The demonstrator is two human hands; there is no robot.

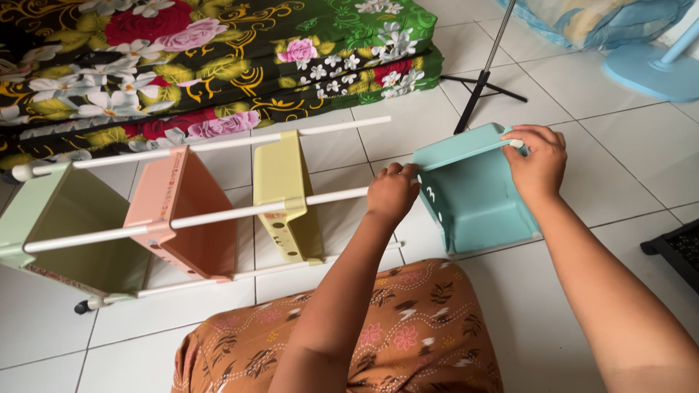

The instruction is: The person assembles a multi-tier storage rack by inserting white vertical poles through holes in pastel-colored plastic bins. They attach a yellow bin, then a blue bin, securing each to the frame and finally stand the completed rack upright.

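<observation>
Already three bins (280,193) sit on the white poles (218,215); both hands, left hand (392,191) and right hand (537,156), grip the blue bin (477,196) at the poles' end, not yet on.

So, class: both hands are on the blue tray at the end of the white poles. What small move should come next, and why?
Probably slide the blue tray left along the poles toward the yellow tray. The left hand grips the blue tray's corner at one pole's end and the right hand grips its far corner. The green, pink and yellow trays already sit on the poles; the blue one hangs tilted at their ends.
</observation>
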